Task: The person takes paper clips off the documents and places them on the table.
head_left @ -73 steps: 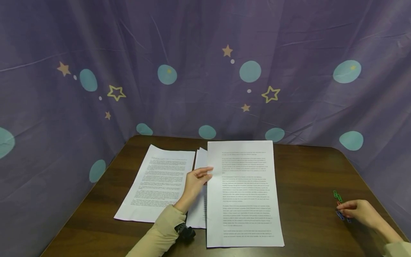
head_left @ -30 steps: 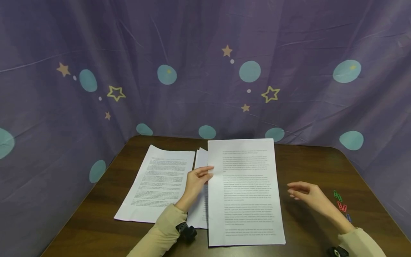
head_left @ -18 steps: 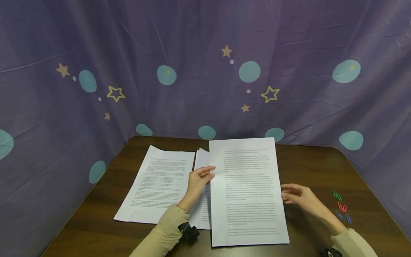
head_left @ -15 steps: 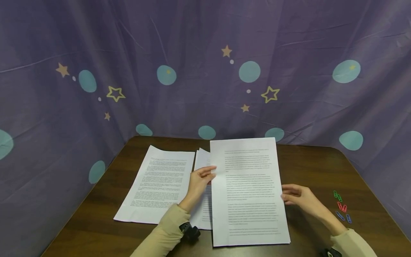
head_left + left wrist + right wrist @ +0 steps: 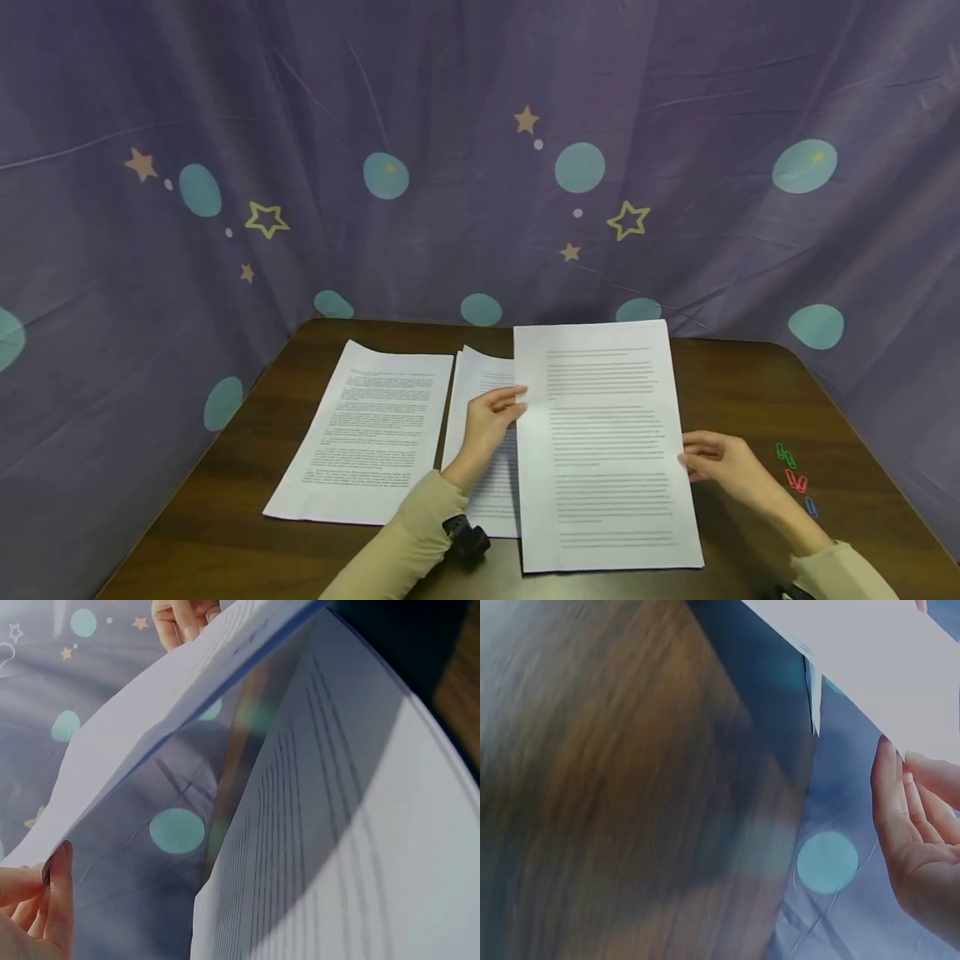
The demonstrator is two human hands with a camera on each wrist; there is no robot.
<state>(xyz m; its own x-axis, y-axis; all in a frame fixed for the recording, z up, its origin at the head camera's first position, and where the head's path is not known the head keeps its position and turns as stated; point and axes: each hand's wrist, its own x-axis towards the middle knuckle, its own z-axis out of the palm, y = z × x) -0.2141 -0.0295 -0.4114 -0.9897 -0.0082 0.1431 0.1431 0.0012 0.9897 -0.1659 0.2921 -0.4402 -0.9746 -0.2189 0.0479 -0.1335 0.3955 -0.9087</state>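
A thin stack of printed paper sheets (image 5: 607, 450) is held up above the right part of the table, tilted towards me. At its left edge my left hand (image 5: 483, 429) pinches it between thumb and fingers; that pinch also shows in the left wrist view on the paper (image 5: 112, 735). My right hand (image 5: 723, 467) pinches the opposite edge, and the right wrist view shows its thumb and fingers on either side of the paper (image 5: 877, 660). Beneath and to the left lies a second pile of printed sheets (image 5: 480, 492), partly covered.
Another printed pile (image 5: 367, 442) lies at the left of the brown table (image 5: 750, 392). Beyond my right hand are green clips (image 5: 785, 455), red clips (image 5: 797, 481) and a blue paper clip (image 5: 811, 507). A purple curtain (image 5: 450, 83) hangs behind the table.
My right hand has left the paper clips, come over to the sheets and taken their right edge. Both hands have since carried the stack to the right, uncovering more of the pile beneath.
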